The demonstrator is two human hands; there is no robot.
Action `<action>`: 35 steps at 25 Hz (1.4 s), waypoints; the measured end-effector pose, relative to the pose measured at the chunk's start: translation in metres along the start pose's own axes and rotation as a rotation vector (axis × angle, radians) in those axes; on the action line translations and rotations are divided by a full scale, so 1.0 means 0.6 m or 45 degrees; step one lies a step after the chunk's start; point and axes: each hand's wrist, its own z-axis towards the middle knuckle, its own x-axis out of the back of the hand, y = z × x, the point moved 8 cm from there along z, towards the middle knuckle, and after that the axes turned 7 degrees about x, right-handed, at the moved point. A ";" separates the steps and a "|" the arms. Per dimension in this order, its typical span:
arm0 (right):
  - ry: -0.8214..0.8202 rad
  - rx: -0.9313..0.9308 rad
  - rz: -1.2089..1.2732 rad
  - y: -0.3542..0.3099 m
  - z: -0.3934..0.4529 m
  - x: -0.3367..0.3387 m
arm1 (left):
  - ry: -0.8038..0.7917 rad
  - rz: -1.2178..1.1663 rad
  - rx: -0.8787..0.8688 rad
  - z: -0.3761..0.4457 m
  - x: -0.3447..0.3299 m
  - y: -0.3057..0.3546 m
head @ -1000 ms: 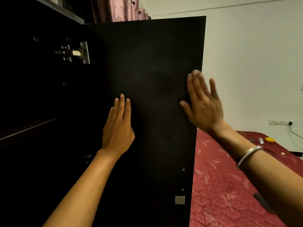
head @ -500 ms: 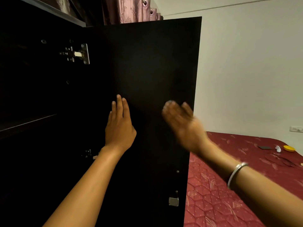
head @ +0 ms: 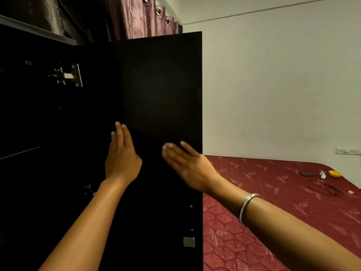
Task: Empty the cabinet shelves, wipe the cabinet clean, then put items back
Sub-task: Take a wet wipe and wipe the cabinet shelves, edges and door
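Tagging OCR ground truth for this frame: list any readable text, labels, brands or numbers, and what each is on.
None readable.
cabinet door: plain black, no label.
hinge and latch plate: bare metal, no stamp legible.
wall socket plate: too small to read any marking.
Small items on the bed near the yellow dish: too small and blurred to tell.

No readable text, no labels, no brand marks, no numbers or signs anywhere, black cabinet door (head: 156, 94) blank, wall (head: 273, 85) bare of writing, bed cover (head: 263, 192) patterned only
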 end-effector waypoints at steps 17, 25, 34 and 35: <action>0.048 -0.668 -0.089 0.113 0.070 0.059 | 0.186 0.172 -0.384 0.000 -0.006 -0.002; -0.173 0.014 -0.214 0.004 0.086 -0.008 | 0.277 0.182 -0.457 0.023 0.010 -0.044; -0.029 -0.926 -0.078 -0.017 -0.080 -0.011 | 0.258 0.093 -0.357 0.043 -0.007 -0.086; -0.060 -0.922 -0.058 -0.010 -0.078 -0.011 | 0.252 0.087 -0.350 0.042 -0.008 -0.085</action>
